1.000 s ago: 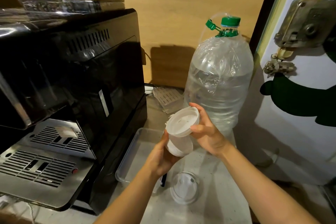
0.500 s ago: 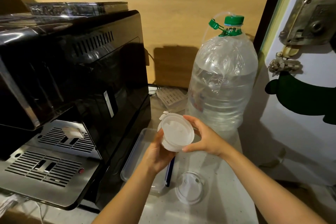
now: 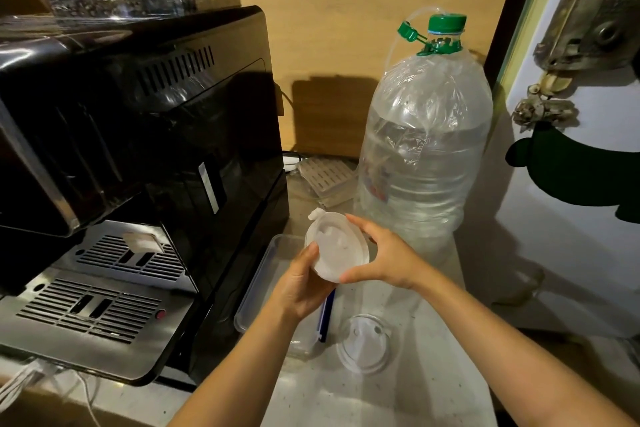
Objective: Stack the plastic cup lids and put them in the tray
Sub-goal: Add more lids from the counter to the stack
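Observation:
A stack of translucent white plastic cup lids (image 3: 335, 246) is held in the air between both hands, above the right side of a clear plastic tray (image 3: 256, 288). My left hand (image 3: 301, 284) grips the stack from below and the left. My right hand (image 3: 381, 256) pinches its right rim with thumb and fingers. One more clear lid (image 3: 365, 343) lies flat on the white counter, just right of the tray. My left hand hides part of the tray.
A black coffee machine (image 3: 138, 135) with a steel drip grate (image 3: 93, 308) fills the left. A large water bottle (image 3: 422, 156) with a green cap stands behind the hands. A white door with a metal latch (image 3: 588, 31) is on the right.
The two lids held apart a second ago have come together into one stack, which both hands have tipped and lowered a little toward the tray.

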Demonstrator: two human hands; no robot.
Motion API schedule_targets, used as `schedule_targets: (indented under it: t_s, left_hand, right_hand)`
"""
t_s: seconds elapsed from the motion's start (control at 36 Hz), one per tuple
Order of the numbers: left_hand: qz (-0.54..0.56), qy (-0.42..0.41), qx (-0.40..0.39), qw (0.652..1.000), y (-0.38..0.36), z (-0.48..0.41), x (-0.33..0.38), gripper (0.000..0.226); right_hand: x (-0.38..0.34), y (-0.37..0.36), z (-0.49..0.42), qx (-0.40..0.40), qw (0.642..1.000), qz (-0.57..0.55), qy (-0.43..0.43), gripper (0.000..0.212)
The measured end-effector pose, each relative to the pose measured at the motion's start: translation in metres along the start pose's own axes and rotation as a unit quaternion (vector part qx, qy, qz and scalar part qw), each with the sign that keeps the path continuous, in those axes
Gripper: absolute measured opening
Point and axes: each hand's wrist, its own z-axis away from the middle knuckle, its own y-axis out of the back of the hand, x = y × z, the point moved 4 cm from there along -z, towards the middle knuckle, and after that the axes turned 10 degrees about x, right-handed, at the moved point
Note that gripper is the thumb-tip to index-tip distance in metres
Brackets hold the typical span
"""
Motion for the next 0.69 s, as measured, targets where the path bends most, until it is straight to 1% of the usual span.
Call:
schedule_targets:
  t_s: [0.06, 0.17, 0.31, 0.5, 0.61, 0.69]
  left_hand:
    - [-0.009, 0.0, -0.004, 1.0, 0.001, 0.0, -0.001, 0.085]
    - [-0.038, -0.002, -0.015, 0.999, 0.003, 0.0, -0.002, 0.074]
    - [-0.058, 0.012, -0.006, 0.998, 0.011, 0.001, -0.006, 0.084]
    - [-0.071, 0.02, 0.002, 0.997, 0.022, 0.003, -0.011, 0.085]
    - [-0.09, 0.021, 0.027, 0.995, 0.032, 0.005, -0.013, 0.085]
    - [-0.086, 0.019, 0.047, 0.995, 0.037, 0.007, -0.014, 0.089]
  right_hand:
    - [0.001, -0.001, 0.0, -0.003, 1.0, 0.01, -0.003, 0.1]
    - [0.006, -0.004, 0.002, -0.006, 0.999, 0.034, -0.012, 0.102]
    - [0.009, -0.011, 0.006, -0.023, 0.998, 0.051, -0.024, 0.102]
    - [0.01, -0.022, 0.01, -0.043, 0.995, 0.087, -0.032, 0.103]
    - [0.01, -0.025, 0.014, -0.066, 0.994, 0.08, -0.03, 0.091]
    - [0.022, -0.026, 0.014, -0.076, 0.993, 0.063, -0.061, 0.106]
